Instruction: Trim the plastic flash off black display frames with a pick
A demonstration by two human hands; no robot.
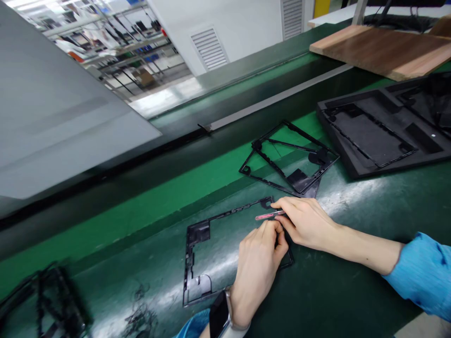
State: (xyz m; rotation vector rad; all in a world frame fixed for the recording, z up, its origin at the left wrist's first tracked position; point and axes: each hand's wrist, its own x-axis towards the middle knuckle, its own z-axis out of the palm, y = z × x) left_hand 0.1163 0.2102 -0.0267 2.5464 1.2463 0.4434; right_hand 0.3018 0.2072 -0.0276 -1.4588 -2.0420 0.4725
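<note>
my right hand pinches one slim pink-marked tool, thumb and fingers closed around it. my left hand is curled just below, thumb and forefinger drawn close; i cannot tell whether they grip anything. one black frame lies flat beneath both hands, running out to the left, and my hands hide much of its right end. one watch sits on my left wrist. just beyond my right hand, two more frames overlap. farther right is one dark foam tray, with a frame lying in it; beyond that, one wooden board. left of my left hand are thin black scraps, then a blurred black pile, too unclear to count.
</note>
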